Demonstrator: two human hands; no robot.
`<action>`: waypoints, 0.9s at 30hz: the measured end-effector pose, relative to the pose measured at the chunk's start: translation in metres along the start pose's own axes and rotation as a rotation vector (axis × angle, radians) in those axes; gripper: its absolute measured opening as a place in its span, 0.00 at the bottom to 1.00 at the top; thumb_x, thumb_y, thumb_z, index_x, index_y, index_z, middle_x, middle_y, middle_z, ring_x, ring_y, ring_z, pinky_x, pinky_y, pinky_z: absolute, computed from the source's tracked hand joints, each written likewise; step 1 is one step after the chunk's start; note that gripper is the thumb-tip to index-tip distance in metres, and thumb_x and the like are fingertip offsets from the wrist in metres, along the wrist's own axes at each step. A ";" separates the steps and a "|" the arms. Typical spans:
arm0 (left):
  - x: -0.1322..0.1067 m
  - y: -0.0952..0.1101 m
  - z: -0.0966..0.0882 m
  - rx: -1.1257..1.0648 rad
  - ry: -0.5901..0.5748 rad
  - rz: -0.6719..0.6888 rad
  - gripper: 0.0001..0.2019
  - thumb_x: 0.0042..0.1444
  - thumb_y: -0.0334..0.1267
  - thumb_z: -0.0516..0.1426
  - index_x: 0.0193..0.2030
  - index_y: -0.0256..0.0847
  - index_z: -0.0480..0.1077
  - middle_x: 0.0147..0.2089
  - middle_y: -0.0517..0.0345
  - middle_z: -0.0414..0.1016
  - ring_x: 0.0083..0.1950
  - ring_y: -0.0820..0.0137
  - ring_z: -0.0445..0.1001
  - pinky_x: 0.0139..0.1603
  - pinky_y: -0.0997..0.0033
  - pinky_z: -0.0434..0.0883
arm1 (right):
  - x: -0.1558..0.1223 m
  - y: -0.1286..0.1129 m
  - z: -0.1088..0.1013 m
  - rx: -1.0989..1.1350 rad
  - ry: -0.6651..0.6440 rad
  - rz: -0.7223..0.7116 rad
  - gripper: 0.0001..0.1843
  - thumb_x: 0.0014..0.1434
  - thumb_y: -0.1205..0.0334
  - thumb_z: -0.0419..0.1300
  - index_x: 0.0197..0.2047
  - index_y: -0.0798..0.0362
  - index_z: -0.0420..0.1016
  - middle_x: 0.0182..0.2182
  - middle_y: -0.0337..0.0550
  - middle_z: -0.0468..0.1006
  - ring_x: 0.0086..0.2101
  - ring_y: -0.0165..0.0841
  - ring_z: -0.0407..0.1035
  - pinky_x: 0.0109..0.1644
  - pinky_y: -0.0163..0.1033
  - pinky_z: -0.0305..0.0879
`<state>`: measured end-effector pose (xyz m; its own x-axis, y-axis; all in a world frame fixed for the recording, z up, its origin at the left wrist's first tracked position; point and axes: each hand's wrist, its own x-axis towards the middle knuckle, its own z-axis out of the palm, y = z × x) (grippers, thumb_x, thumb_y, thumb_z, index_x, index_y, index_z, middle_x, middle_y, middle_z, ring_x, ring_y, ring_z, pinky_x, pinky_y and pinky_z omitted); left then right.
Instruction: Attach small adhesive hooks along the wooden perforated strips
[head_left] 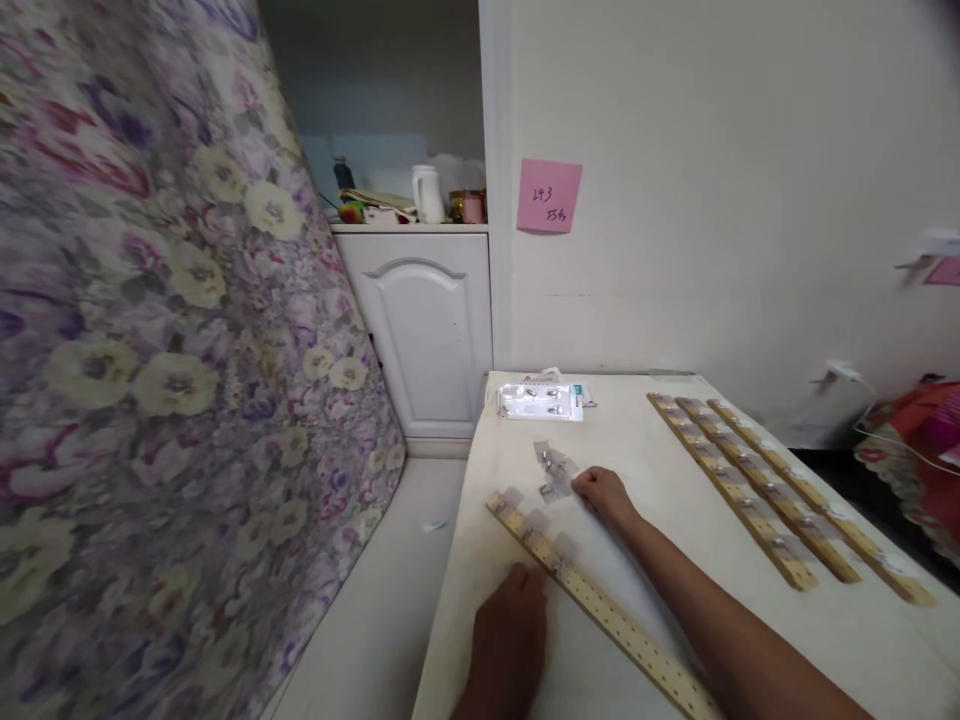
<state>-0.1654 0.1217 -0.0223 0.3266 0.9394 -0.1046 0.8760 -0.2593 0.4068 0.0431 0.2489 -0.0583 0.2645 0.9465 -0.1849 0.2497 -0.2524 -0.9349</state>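
The two hands are well apart on the counter [622, 425], one on each side of a pale perforated strip [626, 632]. The right hand [598, 488] has its fingers drawn together, thumb and forefinger meeting at the edge of a loose cluster of small clear pieces [556, 468]; whether they pinch one cannot be told. The left hand [511, 630] is curled, knuckles up, its fingertips at the strip's near edge just below the mounted pieces; its grip is hidden. The right forearm crosses the counter between this strip and three more strips [733, 483] lying side by side to the right, pieces set all along them. Behind the cluster, near the wall, lies a clear flat package [536, 402]. A flowered curtain [165, 380] hangs to the left, a white cabinet [431, 330] stands beyond, and a pink note [550, 196] is stuck to the wall. The perforated strip lies slantwise, straight and narrow, with rows of small holes; three clear squares with shiny metal parts sit at its far end, and the remaining visible length is bare.
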 end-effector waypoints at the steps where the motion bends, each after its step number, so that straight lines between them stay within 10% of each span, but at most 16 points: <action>1: 0.000 0.000 0.000 0.006 -0.003 -0.005 0.18 0.60 0.32 0.43 0.53 0.44 0.67 0.48 0.53 0.71 0.47 0.66 0.73 0.47 0.69 0.68 | 0.000 0.001 0.000 0.009 -0.004 0.007 0.05 0.43 0.63 0.59 0.19 0.53 0.69 0.09 0.32 0.65 0.14 0.27 0.58 0.21 0.33 0.52; 27: -0.010 -0.013 0.002 -0.155 0.173 0.060 0.16 0.63 0.35 0.43 0.50 0.42 0.68 0.48 0.55 0.74 0.49 0.69 0.71 0.51 0.71 0.66 | -0.075 0.048 -0.079 0.078 -0.037 -0.065 0.15 0.45 0.52 0.60 0.32 0.56 0.73 0.12 0.30 0.64 0.13 0.24 0.52 0.18 0.33 0.45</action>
<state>-0.1791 0.1153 -0.0285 0.2987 0.9513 0.0756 0.7875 -0.2905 0.5436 0.1088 0.1504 -0.0650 0.2148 0.9676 -0.1325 0.1917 -0.1748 -0.9658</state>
